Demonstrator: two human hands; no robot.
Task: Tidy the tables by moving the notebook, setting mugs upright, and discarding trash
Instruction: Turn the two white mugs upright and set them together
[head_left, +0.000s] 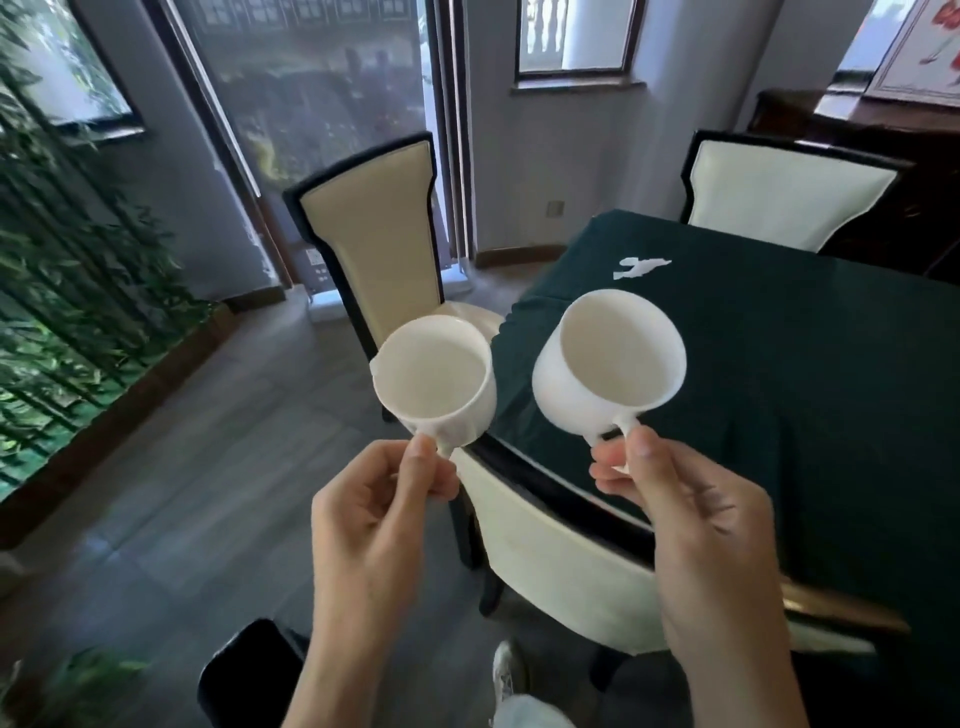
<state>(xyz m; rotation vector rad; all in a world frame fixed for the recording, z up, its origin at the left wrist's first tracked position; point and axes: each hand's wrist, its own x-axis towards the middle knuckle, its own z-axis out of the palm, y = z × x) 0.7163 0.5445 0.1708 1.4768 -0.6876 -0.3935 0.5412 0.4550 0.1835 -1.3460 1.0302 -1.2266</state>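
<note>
I hold two white mugs in the air, each by its handle. My left hand (382, 486) pinches the handle of the left mug (434, 382), which hangs over the floor beside the table, mouth tilted toward me. My right hand (675, 493) grips the handle of the right mug (608, 364), held above the near left corner of the table in its dark green cloth (779, 338). Both mugs look empty. A crumpled scrap of white paper (641, 267) lies on the cloth farther back.
Three cream chairs with dark frames surround the table: one at the left (374, 234), one at the far side (779, 192), one just below my hands (561, 566). A dark object (249, 670) sits on the grey floor by my foot. Bamboo greenery lines the left wall.
</note>
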